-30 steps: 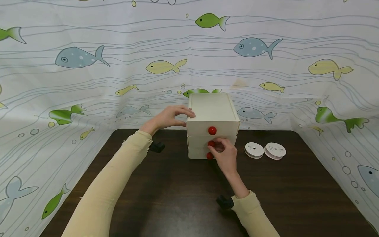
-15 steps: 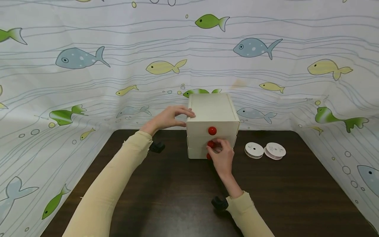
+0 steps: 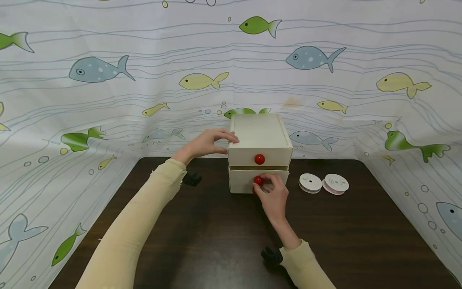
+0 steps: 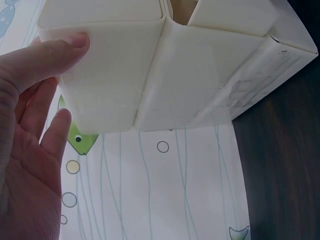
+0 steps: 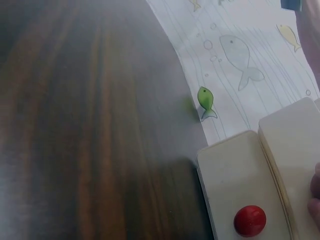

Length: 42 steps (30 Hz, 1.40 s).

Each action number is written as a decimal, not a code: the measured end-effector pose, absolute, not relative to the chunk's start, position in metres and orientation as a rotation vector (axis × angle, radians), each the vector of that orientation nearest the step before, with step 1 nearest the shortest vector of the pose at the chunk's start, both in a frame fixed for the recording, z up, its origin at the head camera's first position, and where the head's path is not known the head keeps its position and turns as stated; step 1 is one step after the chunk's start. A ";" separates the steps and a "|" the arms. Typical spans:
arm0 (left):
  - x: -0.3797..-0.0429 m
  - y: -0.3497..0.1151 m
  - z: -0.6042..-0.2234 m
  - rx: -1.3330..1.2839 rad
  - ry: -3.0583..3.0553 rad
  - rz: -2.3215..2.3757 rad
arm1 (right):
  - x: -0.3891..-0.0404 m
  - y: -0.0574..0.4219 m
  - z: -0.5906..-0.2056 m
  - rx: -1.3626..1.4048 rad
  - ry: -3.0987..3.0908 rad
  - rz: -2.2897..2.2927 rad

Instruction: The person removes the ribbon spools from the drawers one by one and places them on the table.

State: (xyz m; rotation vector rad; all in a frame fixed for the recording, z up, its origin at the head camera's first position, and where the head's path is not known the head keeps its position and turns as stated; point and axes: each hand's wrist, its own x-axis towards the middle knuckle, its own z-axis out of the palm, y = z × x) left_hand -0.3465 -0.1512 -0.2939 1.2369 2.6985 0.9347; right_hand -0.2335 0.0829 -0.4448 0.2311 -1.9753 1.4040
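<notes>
- Drawer (image 3: 240, 179), middle of three: moved outward since the earlier frame; a dark slit now shows above its front, and the right hand (image 3: 275, 196) has shifted slightly with it. Left hand (image 3: 205, 143) unmoved.
- Box (image 3: 260, 130): off-white, upright at the far side of the table (image 3: 202, 233), near the fish backdrop (image 3: 151, 48). From the left wrist, the drawer's side juts past its neighbours.
- Knob (image 3: 258, 180): red, round, fixed to the drawer front. Right thumb and fingers close narrowly about it in a pinch; contact is partly hidden, and the right wrist view catches only finger edges.
- Left fingers: extended, one on the box top near its front left corner, thumb lower at the side, a wide gap between.
- Handling, judged: box stiff, thin-walled and light, apt to slide or tip under a pull unless braced; drawer likely light also. Contents cannot be told.
- Hold, judged: knob smooth and perhaps slippery, best pinched behind its widest part and drawn straight; box best steadied at the top front corner.
- Upper knob (image 3: 259, 159): red, untouched; its drawer flush.
- Lower knob (image 3: 254, 190): mostly hidden behind the right thumb.
- Spools: two, white (image 3: 310, 182) (image 3: 336, 183), side by side right of the box.
</notes>
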 end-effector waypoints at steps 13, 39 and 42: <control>-0.347 -0.152 -0.298 1.166 2.698 0.961 | -0.186 0.084 -0.450 0.261 -1.948 1.414; -0.348 -0.151 -0.295 1.239 2.699 0.965 | -0.117 0.096 -0.451 0.332 -1.966 1.477; -0.348 -0.151 -0.295 1.232 2.698 0.963 | -0.115 0.094 -0.453 0.326 -1.977 1.471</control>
